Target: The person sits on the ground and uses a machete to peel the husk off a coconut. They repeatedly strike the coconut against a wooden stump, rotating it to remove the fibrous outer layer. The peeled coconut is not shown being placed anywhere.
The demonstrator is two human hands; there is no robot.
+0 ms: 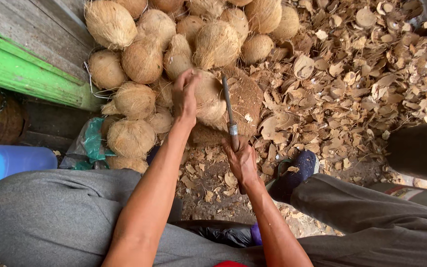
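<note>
We are steadying a husked coconut (208,101) on the chopping block (247,101) while bringing the knife (228,106) against it.

Our left hand (185,96) is pressing down on the coconut, fingers wrapped over its top, and our right hand (241,160) is clamped tight around the knife's handle, with the blade lying just beside the nut's right flank. We judge this to be the moment of lining up a cut; the next move is calling for a short, controlled stroke kept well off the left fingers. The pile of coconuts (174,34) is crowding the far and left sides, and the green board (21,74) is closing in the left, so free room is lying mostly to the right, over the shell scraps (371,74), short of the black bucket (418,148).
</note>
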